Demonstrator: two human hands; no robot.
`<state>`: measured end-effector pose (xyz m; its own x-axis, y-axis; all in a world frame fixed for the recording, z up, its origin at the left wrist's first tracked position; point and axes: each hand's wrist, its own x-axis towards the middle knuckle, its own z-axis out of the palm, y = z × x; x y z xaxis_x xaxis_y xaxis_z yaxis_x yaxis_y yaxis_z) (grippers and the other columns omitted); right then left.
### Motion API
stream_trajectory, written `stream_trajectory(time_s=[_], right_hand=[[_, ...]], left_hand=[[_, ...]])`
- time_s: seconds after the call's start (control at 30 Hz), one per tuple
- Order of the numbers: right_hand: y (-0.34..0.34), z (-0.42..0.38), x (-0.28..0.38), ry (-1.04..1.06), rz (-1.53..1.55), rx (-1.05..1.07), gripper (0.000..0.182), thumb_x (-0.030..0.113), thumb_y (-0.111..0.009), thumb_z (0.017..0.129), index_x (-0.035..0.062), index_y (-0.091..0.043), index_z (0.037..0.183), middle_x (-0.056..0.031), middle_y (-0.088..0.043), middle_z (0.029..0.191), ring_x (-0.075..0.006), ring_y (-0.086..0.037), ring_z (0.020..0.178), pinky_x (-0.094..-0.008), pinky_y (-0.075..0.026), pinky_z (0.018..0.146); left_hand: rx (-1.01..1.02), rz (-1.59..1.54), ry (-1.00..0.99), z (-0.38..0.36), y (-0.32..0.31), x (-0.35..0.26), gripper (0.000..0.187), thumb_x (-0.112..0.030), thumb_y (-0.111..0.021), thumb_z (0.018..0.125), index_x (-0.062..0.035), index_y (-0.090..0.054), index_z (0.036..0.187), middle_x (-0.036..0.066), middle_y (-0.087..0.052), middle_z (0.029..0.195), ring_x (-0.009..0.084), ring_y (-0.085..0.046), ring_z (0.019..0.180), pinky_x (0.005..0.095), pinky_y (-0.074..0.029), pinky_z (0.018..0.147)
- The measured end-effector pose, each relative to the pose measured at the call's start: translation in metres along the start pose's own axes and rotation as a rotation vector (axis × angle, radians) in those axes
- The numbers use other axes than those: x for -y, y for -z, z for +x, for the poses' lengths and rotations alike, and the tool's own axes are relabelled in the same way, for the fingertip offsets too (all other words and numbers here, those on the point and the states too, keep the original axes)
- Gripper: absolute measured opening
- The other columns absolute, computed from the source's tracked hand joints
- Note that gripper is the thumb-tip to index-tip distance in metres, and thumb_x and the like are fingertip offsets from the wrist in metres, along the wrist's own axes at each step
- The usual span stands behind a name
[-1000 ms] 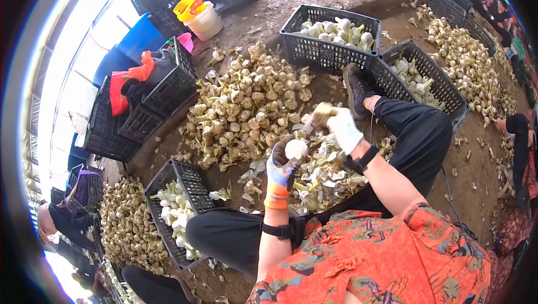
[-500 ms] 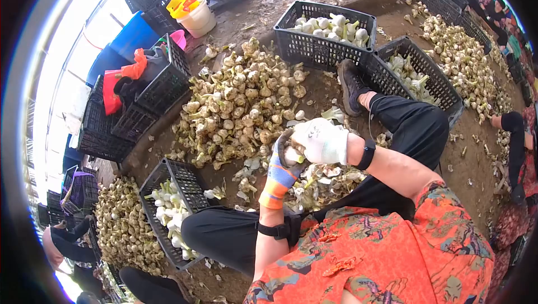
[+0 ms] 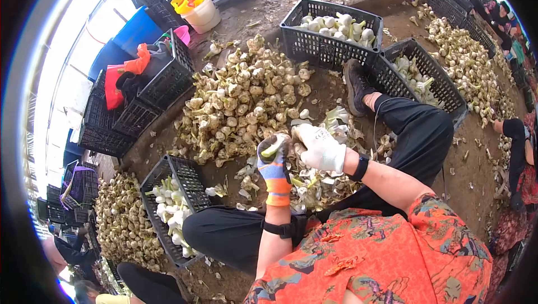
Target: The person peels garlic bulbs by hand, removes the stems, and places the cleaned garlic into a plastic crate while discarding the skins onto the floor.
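My left hand (image 3: pixel 276 170), in an orange, blue and dark-palmed glove, is closed around a garlic bulb (image 3: pixel 271 150); its pale green stem shows between the fingers. Close beside it on the right is my right hand (image 3: pixel 320 147) in a white glove, fingers curled toward the left hand. Whatever those fingers pinch is hidden. Below both hands lies a heap of peeled skins and leaves (image 3: pixel 319 183). Just beyond them rises a large pile of untrimmed garlic (image 3: pixel 241 105).
A black crate (image 3: pixel 330 49) of white garlic stands ahead, with a crate of leafy trimmings (image 3: pixel 448 88) to its right. Another garlic crate (image 3: pixel 196 186) sits by my left knee. A white bucket (image 3: pixel 204 17) and stacked crates (image 3: pixel 168 82) stand at left. Other people sit at both edges.
My hands have moved slightly apart. The left hand has turned, so the pale green stem now shows in it, and the right hand has shifted right and down.
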<state>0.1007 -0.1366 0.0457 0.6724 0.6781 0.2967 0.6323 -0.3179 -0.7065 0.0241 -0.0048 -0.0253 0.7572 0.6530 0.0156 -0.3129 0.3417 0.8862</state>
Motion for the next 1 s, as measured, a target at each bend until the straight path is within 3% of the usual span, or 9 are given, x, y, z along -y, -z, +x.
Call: stream_trajectory(time_s=[0.3,0.33,0.37,0.47,0.57,0.63,0.8,0.93,1.0], right_hand=[[-0.004,0.008,-0.064,-0.393,-0.062,-0.172,0.016,0.016,-0.056,0.077,0.0028,-0.06,0.084,-0.0215,-0.061,0.091,-0.0384,-0.059,0.086,-0.0451,-0.047,0.075],[-0.003,0.006,-0.072,-0.44,-0.095,-0.151,0.016,0.017,-0.057,0.077,0.0029,-0.06,0.084,-0.0212,-0.061,0.09,-0.0382,-0.059,0.086,-0.0451,-0.047,0.075],[-0.002,0.003,-0.081,-0.486,-0.126,-0.129,0.017,0.018,-0.057,0.077,0.003,-0.061,0.084,-0.0209,-0.062,0.089,-0.038,-0.059,0.086,-0.045,-0.047,0.075],[0.0,-0.011,-0.117,-0.607,-0.227,0.102,0.023,0.019,-0.059,0.078,0.0019,-0.065,0.093,-0.0214,-0.065,0.093,-0.0355,-0.062,0.088,-0.0419,-0.048,0.076],[-0.019,-0.015,-0.123,-0.579,0.133,0.163,0.039,0.025,-0.067,0.08,-0.0013,-0.063,0.108,-0.0162,-0.067,0.096,-0.0247,-0.064,0.089,-0.0368,-0.05,0.075],[-0.004,-0.005,-0.057,-0.608,1.05,0.143,0.038,0.018,-0.064,0.085,0.0012,-0.058,0.119,-0.009,-0.066,0.104,-0.0127,-0.061,0.094,-0.0273,-0.051,0.073],[-0.027,0.01,-0.028,-0.499,0.952,0.085,0.018,0.005,-0.062,0.084,0.0,-0.064,0.102,-0.0053,-0.067,0.091,-0.0095,-0.061,0.075,-0.0233,-0.051,0.065],[-0.036,0.013,-0.052,-0.575,0.949,-0.037,0.013,0.0,-0.053,0.085,0.0,-0.063,0.094,-0.0044,-0.066,0.085,-0.0102,-0.061,0.077,-0.025,-0.051,0.067],[-0.068,0.003,-0.109,-0.57,1.146,-0.095,0.018,0.008,-0.054,0.084,-0.0007,-0.062,0.097,-0.0105,-0.068,0.086,-0.0191,-0.066,0.079,-0.031,-0.052,0.07]], left_hand=[[0.138,-0.284,0.241,-0.005,-0.006,-0.01,0.045,-0.019,-0.067,0.086,-0.0013,-0.052,0.125,0.011,-0.058,0.116,0.0223,-0.058,0.102,0.0332,-0.051,0.084],[0.157,-0.333,0.249,-0.004,-0.006,-0.011,0.046,-0.02,-0.067,0.086,-0.0015,-0.051,0.125,0.012,-0.057,0.118,0.0228,-0.058,0.103,0.0333,-0.051,0.084],[0.238,-0.383,0.266,-0.005,-0.004,-0.014,0.046,-0.023,-0.059,0.091,-0.0025,-0.047,0.13,0.014,-0.05,0.127,0.027,-0.055,0.109,0.0449,-0.048,0.092],[0.313,-0.499,0.183,0.0,-0.007,-0.022,0.051,-0.027,-0.055,0.093,-0.0029,-0.041,0.134,0.013,-0.049,0.129,0.0296,-0.054,0.11,0.048,-0.043,0.096],[0.299,-0.479,0.172,0.011,0.01,-0.001,0.053,-0.031,-0.052,0.094,-0.0012,-0.038,0.135,0.014,-0.05,0.13,0.0294,-0.051,0.115,0.0462,-0.037,0.102],[0.235,-0.434,0.184,0.007,0.002,-0.009,0.05,-0.029,-0.052,0.094,0.001,-0.041,0.133,0.013,-0.053,0.126,0.0271,-0.051,0.114,0.0428,-0.037,0.103],[0.133,-0.332,0.188,0.012,0.01,0.007,0.042,-0.022,-0.058,0.092,-0.0007,-0.048,0.126,0.01,-0.053,0.127,0.0234,-0.05,0.117,0.0363,-0.039,0.101],[0.143,-0.542,0.208,0.017,0.014,0.009,0.046,-0.033,-0.053,0.093,-0.0035,-0.048,0.128,0.013,-0.051,0.13,0.0274,-0.047,0.122,0.0472,-0.033,0.107],[0.14,-0.658,0.225,0.02,0.017,0.007,0.047,-0.035,-0.052,0.092,-0.0068,-0.048,0.129,0.014,-0.05,0.132,0.03,-0.046,0.123,0.0543,-0.03,0.107]])
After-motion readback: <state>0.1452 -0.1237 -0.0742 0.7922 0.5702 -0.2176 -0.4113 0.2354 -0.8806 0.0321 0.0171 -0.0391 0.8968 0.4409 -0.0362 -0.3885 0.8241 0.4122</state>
